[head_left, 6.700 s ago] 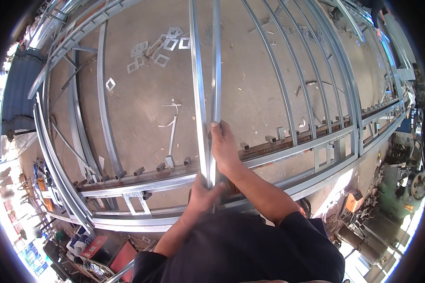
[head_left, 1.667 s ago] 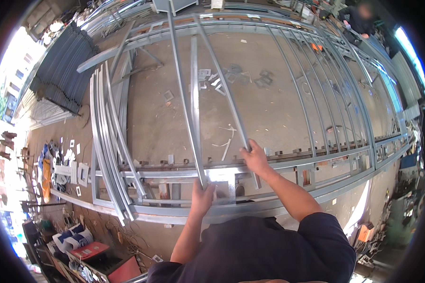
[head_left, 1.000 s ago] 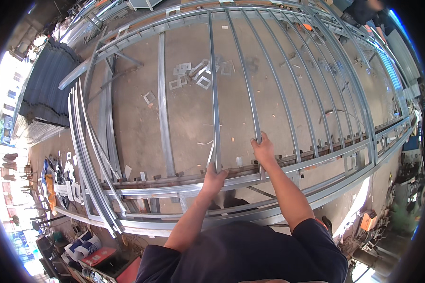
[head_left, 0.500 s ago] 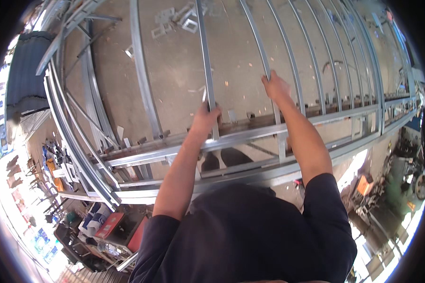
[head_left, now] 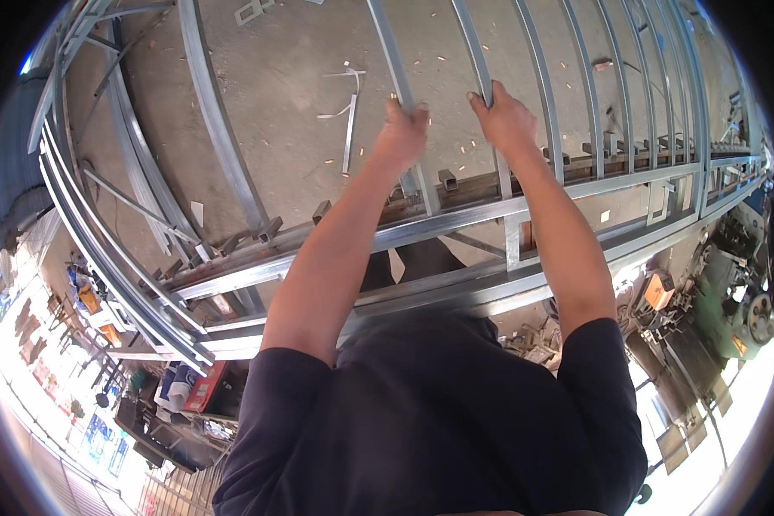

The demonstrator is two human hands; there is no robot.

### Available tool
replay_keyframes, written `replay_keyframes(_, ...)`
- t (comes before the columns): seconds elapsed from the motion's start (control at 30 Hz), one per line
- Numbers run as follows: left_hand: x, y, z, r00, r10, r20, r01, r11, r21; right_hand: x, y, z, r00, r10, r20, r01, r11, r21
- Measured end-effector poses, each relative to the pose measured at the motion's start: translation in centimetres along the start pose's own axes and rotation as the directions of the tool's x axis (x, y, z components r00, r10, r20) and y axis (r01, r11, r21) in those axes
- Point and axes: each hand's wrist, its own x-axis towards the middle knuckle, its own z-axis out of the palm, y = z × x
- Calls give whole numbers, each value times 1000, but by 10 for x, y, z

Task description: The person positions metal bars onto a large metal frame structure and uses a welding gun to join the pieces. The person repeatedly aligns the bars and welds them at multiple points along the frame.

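My left hand point(head_left: 403, 136) is closed round a long grey square metal tube point(head_left: 390, 47) that runs away from me. Close by on the right, my right hand point(head_left: 509, 122) grips a second metal tube point(head_left: 470, 39), thumb on its left side. Both tubes belong to a row of roughly parallel bars, their near ends meeting a long metal rail point(head_left: 447, 222) that crosses in front of my body. Both forearms reach over this rail. The undersides of the tubes within my grip are hidden by my fingers.
A loose metal bar point(head_left: 219, 129) lies left of my hands. Bent metal lengths point(head_left: 103, 249) are stacked at the far left. Thin scrap strips point(head_left: 351, 129) lie on the concrete floor. A green machine point(head_left: 742, 314) stands at the right, a red box point(head_left: 206, 387) at lower left.
Both hands have moved farther from my body along the bars. My left hand and its tube have shifted right, nearer the right hand. The view has shifted too.
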Motion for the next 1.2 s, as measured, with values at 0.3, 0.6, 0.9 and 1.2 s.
replay_keyframes(0.3,11,0,2,997,-30,66,25,996,89,5,-10,13,994,-11,-112,14,1000,26)
replay_keyframes(0.6,-176,-83,-243,674,103,-731,-65,995,80,-24,-13,38,758,-278,-590,344,939,0)
replay_keyframes(0.9,-392,-331,-486,145,41,-989,650,749,127,-272,-328,140,691,-723,-26,641,596,484)
replay_keyframes(1.2,-413,-354,-521,492,41,-869,716,549,431,-398,-573,309,531,-840,114,791,540,289)
